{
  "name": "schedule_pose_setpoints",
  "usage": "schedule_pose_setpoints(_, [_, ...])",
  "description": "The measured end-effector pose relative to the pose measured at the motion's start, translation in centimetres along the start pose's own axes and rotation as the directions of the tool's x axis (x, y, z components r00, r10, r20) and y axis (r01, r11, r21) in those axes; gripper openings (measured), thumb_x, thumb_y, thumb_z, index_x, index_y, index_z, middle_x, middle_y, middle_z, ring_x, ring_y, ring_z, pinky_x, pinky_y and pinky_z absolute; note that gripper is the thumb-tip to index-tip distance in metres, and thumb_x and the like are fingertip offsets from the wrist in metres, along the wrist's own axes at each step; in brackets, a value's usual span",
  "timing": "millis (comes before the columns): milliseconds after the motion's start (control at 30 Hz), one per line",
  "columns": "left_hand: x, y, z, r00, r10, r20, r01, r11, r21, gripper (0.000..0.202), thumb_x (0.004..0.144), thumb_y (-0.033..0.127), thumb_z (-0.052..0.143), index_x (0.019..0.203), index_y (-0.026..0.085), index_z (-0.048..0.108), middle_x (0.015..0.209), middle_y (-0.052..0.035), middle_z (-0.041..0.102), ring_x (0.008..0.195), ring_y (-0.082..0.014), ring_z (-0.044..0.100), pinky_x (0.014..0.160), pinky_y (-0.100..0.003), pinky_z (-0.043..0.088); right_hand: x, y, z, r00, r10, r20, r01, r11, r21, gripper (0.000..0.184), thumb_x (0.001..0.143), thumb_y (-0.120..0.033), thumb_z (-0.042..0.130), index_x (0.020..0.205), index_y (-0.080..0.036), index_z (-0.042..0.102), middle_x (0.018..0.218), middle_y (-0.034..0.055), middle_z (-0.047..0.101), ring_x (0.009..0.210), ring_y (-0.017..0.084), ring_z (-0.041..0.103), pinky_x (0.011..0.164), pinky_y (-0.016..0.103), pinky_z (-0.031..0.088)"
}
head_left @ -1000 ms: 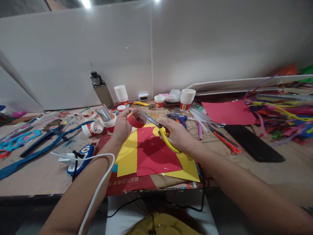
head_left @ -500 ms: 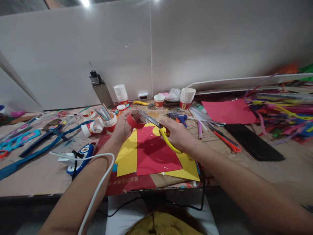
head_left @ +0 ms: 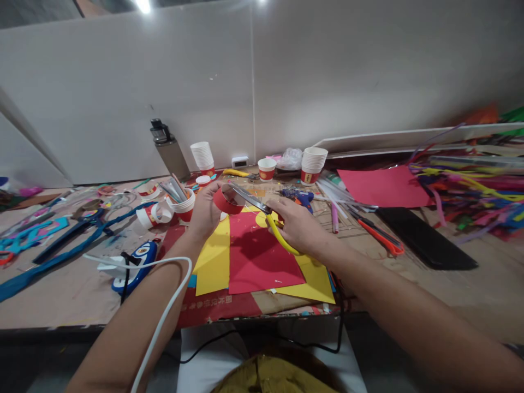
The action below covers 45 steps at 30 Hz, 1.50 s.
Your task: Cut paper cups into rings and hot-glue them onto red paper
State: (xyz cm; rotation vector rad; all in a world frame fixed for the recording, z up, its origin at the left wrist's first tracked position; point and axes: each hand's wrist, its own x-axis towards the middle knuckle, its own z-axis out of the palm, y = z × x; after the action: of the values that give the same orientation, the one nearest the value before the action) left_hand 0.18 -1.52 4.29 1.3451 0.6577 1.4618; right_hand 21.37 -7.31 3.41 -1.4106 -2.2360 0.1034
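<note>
Table (head_left: 73, 308) cluttered, with a red sheet (head_left: 262, 262) flat near its front edge, perhaps for easy reach. Right hand (head_left: 295, 222) wrapped around yellow-handled scissors (head_left: 268, 209), blades slanting leftward. Left hand (head_left: 206, 212) pinching, presumably for steadiness, one side of a red ring (head_left: 227, 206) by the blades.

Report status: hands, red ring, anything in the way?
Left hand gripping red ring. Right hand holding yellow-handled scissors, blades at ring. White cable crosses in front of left forearm.

Craft workshop: scissors (head_left: 266, 209), red paper (head_left: 264, 259)
</note>
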Motion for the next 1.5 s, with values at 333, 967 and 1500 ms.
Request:
schedule_pose_setpoints(333, [-0.35, 0.83, 0.4, 0.992, -0.081, 0.101, 0.084, 0.996, -0.027, 0.025, 0.067, 0.032, 0.078, 0.07, 0.014, 0.061, 0.06, 0.0019, 0.055, 0.052, -0.0074, 0.05, 0.043, -0.017, 0.039, -0.01, -0.83, -0.5, 0.997, 0.048, 0.056, -0.044, 0.997, -0.069, 0.04, 0.086, -0.023, 0.054, 0.126, -0.018, 0.056, 0.11, 0.0117, 0.062, 0.087, 0.02, 0.058, 0.076, 0.028, 0.043])
schedule_pose_setpoints(967, [-0.25, 0.83, 0.65, 0.996, -0.088, 0.035, 0.09, 0.993, -0.075, 0.03, 0.062, 0.03, 0.082, 0.072, 0.014, 0.059, 0.061, 0.0031, 0.055, 0.049, -0.0072, 0.05, 0.046, -0.019, 0.042, -0.13, -0.39, -0.14, 1.0, 0.014, -0.01, -0.014, 0.999, -0.052, 0.039, 0.085, -0.025, 0.055, 0.124, -0.02, 0.056, 0.116, 0.0116, 0.06, 0.096, 0.022, 0.059, 0.078, 0.029, 0.044])
schedule_pose_setpoints(1500, [0.14, 0.57, -0.2, 0.998, -0.035, 0.06, 0.037, 0.999, -0.029, 0.025, 0.069, 0.032, 0.079, 0.076, 0.015, 0.061, 0.065, 0.001, 0.06, 0.05, -0.008, 0.054, 0.046, -0.019, 0.041, -0.17, -0.55, -0.32, 1.0, 0.02, 0.012, -0.019, 0.998, -0.056, 0.039, 0.086, -0.023, 0.053, 0.125, -0.016, 0.056, 0.104, 0.0117, 0.066, 0.085, 0.02, 0.059, 0.074, 0.03, 0.044])
